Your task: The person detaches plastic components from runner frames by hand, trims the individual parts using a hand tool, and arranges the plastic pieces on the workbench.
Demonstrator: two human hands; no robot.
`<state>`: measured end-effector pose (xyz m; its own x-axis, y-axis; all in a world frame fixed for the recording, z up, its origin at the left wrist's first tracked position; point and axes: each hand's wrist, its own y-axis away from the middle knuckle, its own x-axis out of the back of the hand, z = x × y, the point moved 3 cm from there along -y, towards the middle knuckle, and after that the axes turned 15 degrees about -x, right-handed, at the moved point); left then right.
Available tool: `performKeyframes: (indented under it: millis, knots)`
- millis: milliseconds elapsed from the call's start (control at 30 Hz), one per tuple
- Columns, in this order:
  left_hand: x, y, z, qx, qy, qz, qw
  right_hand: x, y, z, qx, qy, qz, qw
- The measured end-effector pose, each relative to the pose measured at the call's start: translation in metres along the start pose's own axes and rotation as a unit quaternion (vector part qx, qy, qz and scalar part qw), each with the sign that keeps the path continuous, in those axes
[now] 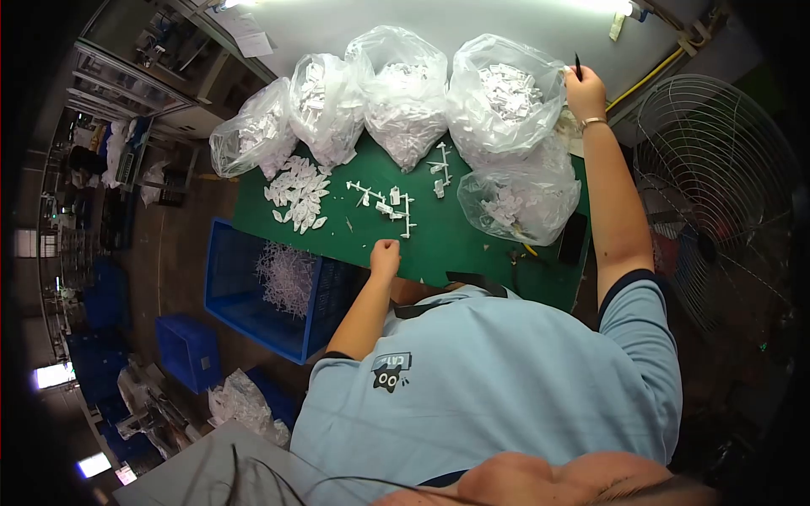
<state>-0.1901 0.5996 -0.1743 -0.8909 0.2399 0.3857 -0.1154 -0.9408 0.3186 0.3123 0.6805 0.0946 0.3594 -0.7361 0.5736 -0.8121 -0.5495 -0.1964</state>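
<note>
My right hand (584, 91) is raised at the back right, at the rim of a large clear bag (506, 101) of white parts, its fingers closed round a thin black tool (578, 66). Near the front edge of the green table (321, 232), my left hand (386, 258) is closed; whatever it may hold is too small to make out. Just beyond it lie white sprues with parts (407, 217). A pile of small white pieces (297, 192) spreads to the left. Another sprue (443, 169) rests in front of the bags.
More clear bags (401, 101) of white parts line the table's back. A smaller bag (519, 202) and a black phone-like object (573, 239) are at the right. A blue crate (221, 278) with sprue scraps stands front left. A caged fan (717, 194) stands far right.
</note>
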Motion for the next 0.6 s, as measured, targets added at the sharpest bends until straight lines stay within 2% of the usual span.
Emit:
performKeyframes:
  millis: [33, 67, 133, 167, 233, 367, 467, 533, 567, 600]
  knots:
    - [-0.003, -0.008, 0.003, -0.044, -0.141, 0.003, 0.989, 0.003, 0.010, 0.007, -0.048, -0.088, -0.037, 0.994]
    - [-0.010, -0.014, 0.003, -0.041, -0.141, 0.001, 0.989, 0.005, 0.020, 0.017, -0.097, -0.174, -0.073, 0.977]
    - [-0.021, -0.021, 0.030, -0.122, -0.287, 0.040, 0.949, 0.008, 0.041, 0.034, -0.126, -0.253, -0.088, 0.955]
    - [-0.025, -0.023, 0.040, -0.124, -0.287, 0.038, 0.949, 0.015, 0.059, 0.038, -0.141, -0.294, -0.109, 0.939]
    - [-0.035, -0.030, 0.053, -0.107, -0.346, 0.015, 0.932, 0.028, 0.098, 0.040, -0.195, -0.324, -0.166, 0.911]
    - [-0.050, -0.045, 0.044, -0.108, -0.360, -0.032, 0.926, 0.037, 0.166, 0.066, -0.261, -0.281, -0.282, 0.879]
    - [-0.048, -0.047, 0.044, -0.125, -0.280, -0.044, 0.951, 0.033, 0.206, 0.089, -0.291, -0.249, -0.336, 0.860]
    - [-0.035, -0.026, 0.061, -0.145, -0.031, -0.047, 0.988, 0.026, 0.229, 0.094, -0.301, -0.222, -0.341, 0.862]
    - [-0.027, -0.017, 0.072, -0.147, -0.031, -0.049, 0.988, 0.020, 0.239, 0.094, -0.309, -0.194, -0.350, 0.863]
    - [-0.018, -0.006, 0.084, -0.141, 0.052, -0.061, 0.987, 0.014, 0.247, 0.093, -0.310, -0.195, -0.348, 0.863]
